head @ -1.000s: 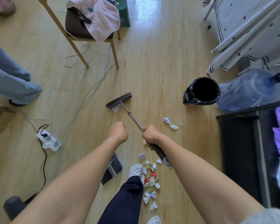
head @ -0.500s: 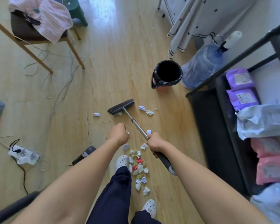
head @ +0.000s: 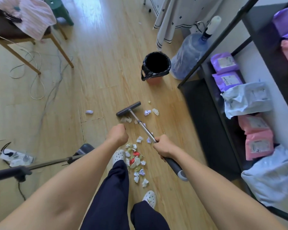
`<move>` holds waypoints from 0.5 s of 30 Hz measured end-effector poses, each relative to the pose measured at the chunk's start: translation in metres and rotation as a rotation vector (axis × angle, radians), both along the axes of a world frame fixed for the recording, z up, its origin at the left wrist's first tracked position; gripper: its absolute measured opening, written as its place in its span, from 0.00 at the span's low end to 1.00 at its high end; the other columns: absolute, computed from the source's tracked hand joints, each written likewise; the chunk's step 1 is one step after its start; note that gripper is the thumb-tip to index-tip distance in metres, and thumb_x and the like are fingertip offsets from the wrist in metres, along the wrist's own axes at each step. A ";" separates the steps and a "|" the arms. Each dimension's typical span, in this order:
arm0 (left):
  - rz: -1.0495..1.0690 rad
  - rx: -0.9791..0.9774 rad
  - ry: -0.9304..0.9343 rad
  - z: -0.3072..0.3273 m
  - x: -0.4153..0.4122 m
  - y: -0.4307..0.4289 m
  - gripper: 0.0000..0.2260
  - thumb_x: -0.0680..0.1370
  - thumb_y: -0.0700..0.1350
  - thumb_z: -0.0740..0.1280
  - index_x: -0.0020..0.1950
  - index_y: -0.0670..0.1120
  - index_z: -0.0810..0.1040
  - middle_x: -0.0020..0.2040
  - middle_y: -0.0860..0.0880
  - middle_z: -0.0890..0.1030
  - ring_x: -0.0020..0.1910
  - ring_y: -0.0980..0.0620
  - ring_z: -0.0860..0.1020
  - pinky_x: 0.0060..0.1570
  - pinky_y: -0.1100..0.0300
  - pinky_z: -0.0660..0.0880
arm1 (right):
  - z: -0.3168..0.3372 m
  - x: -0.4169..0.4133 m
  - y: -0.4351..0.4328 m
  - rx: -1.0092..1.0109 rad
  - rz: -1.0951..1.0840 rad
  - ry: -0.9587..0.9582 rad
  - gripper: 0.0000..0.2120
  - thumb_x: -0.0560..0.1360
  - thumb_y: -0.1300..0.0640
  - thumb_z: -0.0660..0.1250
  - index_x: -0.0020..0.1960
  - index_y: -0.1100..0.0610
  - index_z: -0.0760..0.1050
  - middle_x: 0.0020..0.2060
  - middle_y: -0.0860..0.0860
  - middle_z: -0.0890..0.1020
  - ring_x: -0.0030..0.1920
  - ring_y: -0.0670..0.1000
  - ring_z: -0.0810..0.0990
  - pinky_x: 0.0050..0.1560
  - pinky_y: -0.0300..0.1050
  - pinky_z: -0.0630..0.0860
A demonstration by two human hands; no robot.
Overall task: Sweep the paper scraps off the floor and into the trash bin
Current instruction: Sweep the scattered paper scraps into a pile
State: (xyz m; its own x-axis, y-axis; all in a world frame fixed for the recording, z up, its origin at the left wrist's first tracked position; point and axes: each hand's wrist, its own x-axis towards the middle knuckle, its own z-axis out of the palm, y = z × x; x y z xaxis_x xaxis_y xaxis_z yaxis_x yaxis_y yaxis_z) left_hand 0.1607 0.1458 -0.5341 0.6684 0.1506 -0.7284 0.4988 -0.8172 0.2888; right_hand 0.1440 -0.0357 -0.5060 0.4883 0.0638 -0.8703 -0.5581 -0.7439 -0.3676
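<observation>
My right hand [head: 163, 146] grips the metal shaft of a broom, whose grey head [head: 128, 109] rests on the wooden floor ahead of me. A crumpled scrap [head: 125, 120] lies just behind the head, and two more scraps [head: 147, 112] lie to its right. A dense pile of white, red and yellow paper scraps [head: 135, 160] sits between my feet and the broom shaft. One stray scrap [head: 89, 112] lies off to the left. The trash bin [head: 156, 66], lined with a black bag, stands open further ahead. My left hand [head: 118, 134] is a closed fist holding nothing, left of the shaft.
A long-handled dustpan [head: 83, 149] lies at my left by a power strip [head: 15, 157] and loose cables [head: 38, 83]. A wooden chair [head: 23, 35] stands far left. At right are a blue water jug [head: 188, 58] and a black shelf rack [head: 211, 103] with parcels.
My view has swung right, so the bin and shelf rack came closer to centre. The broom head moved right toward the two scraps, leaving one scrap behind on the left.
</observation>
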 end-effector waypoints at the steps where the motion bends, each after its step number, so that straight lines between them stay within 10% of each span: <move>1: 0.007 0.011 -0.004 0.001 -0.001 0.004 0.16 0.76 0.34 0.58 0.62 0.41 0.73 0.59 0.42 0.77 0.54 0.44 0.76 0.57 0.51 0.76 | 0.002 0.000 0.003 -0.003 0.043 -0.024 0.09 0.75 0.63 0.53 0.48 0.56 0.71 0.30 0.54 0.69 0.25 0.52 0.68 0.24 0.40 0.67; 9: 0.080 0.049 -0.041 0.007 0.010 0.054 0.16 0.77 0.35 0.57 0.63 0.42 0.72 0.62 0.42 0.76 0.60 0.42 0.75 0.59 0.49 0.74 | 0.004 0.043 0.082 0.025 0.279 -0.085 0.09 0.76 0.62 0.55 0.42 0.52 0.69 0.31 0.51 0.69 0.28 0.51 0.68 0.32 0.43 0.69; 15: 0.142 0.120 0.021 0.005 0.022 0.113 0.15 0.77 0.37 0.58 0.63 0.43 0.71 0.61 0.43 0.76 0.59 0.42 0.76 0.55 0.51 0.75 | -0.013 0.072 0.156 0.035 0.395 -0.038 0.16 0.77 0.62 0.55 0.62 0.59 0.74 0.41 0.55 0.75 0.31 0.51 0.73 0.27 0.40 0.68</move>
State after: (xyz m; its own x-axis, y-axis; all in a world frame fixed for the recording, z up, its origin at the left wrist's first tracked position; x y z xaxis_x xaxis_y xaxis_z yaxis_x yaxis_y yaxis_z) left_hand 0.1829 0.2592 -0.5289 0.6189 0.3286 -0.7134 0.6164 -0.7661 0.1818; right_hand 0.2164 0.1204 -0.5190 0.4516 0.2827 -0.8463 -0.2169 -0.8853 -0.4114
